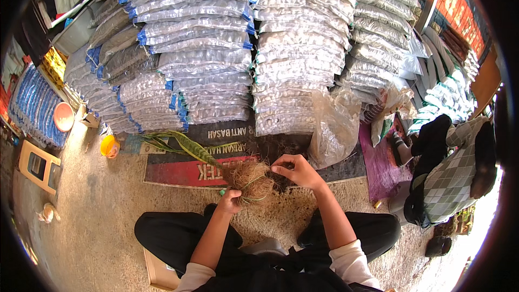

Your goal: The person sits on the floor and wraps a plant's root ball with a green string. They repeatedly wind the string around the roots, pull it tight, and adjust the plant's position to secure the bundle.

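A snake plant [198, 151] with yellow-edged leaves lies on its side in front of me, leaves pointing to the upper left. Its root ball [253, 180] is wrapped in brown fibre, probably coconut fibre, with thin green string [254, 198] around it. My left hand [232, 202] grips the lower left of the ball; a small green piece shows beside the thumb. The bent fingers of my right hand [298, 171] reach the ball's upper right edge. Whether they pinch fibre or string is too small to tell.
Stacked filled plastic sacks [202, 28] rise ahead. A clear plastic bag [334, 129] stands right of the printed mat [178, 170], with dark soil nearby. Another person [450, 166] sits at right. An orange cup [109, 146], a stool [39, 166] and a cat [48, 213] are at left.
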Demonstrator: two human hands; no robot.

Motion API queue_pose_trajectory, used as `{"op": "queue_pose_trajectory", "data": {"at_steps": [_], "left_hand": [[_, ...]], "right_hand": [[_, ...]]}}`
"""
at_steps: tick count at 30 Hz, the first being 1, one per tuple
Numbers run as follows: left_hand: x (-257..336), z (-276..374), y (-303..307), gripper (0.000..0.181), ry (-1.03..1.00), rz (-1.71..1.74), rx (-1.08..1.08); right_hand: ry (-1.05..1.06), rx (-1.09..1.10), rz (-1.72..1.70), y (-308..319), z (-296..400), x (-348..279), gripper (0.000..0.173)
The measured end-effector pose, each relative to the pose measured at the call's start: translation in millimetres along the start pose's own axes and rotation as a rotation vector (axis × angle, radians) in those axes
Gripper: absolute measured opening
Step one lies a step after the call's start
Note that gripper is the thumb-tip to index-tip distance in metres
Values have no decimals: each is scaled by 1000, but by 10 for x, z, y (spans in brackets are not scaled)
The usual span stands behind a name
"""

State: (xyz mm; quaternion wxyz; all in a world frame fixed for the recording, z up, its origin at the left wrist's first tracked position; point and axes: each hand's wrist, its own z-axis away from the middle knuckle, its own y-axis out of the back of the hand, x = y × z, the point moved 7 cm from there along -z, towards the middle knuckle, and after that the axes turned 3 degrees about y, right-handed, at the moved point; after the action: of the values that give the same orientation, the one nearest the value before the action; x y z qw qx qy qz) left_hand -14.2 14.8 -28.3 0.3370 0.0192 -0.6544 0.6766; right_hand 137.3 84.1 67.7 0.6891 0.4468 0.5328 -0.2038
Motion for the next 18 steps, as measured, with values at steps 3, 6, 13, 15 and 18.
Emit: {"op": "queue_pose_trajectory", "data": {"at_steps": [3, 6, 13, 15, 18], "left_hand": [[28, 5, -5, 59, 1, 20, 7], [42, -1, 33, 57, -4, -30, 41], [32, -13, 202, 63, -48, -97, 61], [29, -15, 203, 63, -55, -57, 57], [14, -15, 114, 62, -69, 25, 51]], "right_hand": [[137, 85, -76, 47, 24, -184, 27], [177, 105, -176, 13, 13, -220, 24], [92, 31, -80, -50, -70, 52, 13], [151, 90, -92, -45, -69, 73, 11], [245, 170, -60, -29, -81, 109, 11]]}}
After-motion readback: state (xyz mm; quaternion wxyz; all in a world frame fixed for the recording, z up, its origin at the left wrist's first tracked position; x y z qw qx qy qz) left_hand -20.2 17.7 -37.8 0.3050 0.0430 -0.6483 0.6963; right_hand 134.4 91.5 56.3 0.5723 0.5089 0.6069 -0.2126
